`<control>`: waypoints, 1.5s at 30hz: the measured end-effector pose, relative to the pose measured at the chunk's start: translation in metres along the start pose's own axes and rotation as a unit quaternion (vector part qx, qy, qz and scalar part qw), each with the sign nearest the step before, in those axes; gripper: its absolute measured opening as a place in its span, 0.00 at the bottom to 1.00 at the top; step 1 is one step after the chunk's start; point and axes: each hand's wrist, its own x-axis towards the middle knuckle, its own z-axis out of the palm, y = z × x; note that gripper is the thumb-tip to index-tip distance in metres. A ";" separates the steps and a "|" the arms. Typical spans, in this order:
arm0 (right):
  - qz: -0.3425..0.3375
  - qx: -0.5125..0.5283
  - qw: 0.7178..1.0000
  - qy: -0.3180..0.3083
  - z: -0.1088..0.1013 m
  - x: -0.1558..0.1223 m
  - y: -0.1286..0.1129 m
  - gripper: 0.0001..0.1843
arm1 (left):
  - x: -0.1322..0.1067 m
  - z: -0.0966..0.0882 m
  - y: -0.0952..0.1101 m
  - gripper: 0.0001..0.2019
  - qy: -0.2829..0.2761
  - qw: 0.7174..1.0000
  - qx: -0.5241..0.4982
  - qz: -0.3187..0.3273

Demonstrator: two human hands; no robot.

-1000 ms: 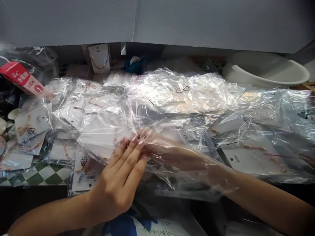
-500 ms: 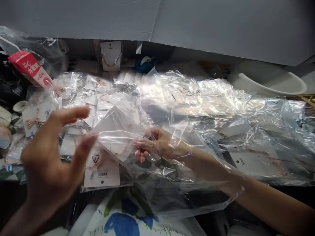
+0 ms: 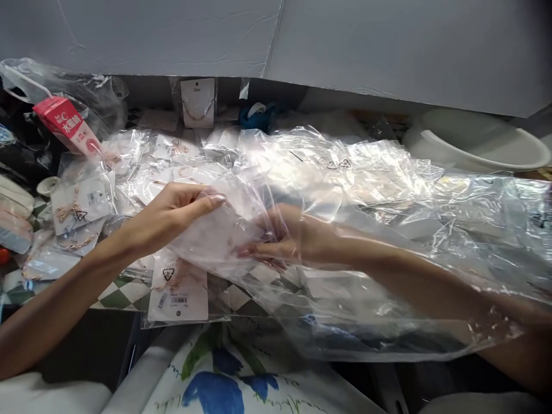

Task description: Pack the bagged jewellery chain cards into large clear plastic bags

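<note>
The left hand (image 3: 172, 217) pinches a big clear bag (image 3: 366, 322), not closed yet. The right hand (image 3: 287, 233) is inside it; its grip is hard to tell. A white card (image 3: 211, 236) sits between both hands.

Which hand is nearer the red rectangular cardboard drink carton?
Left: the left hand is below and right of the carton in view; the right hand is farther right, inside a clear plastic bag.
</note>
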 end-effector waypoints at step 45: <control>-0.235 -0.149 0.820 0.500 -0.022 -0.024 -0.028 0.04 | 0.027 -0.040 0.007 0.13 0.263 0.881 -0.376 0.114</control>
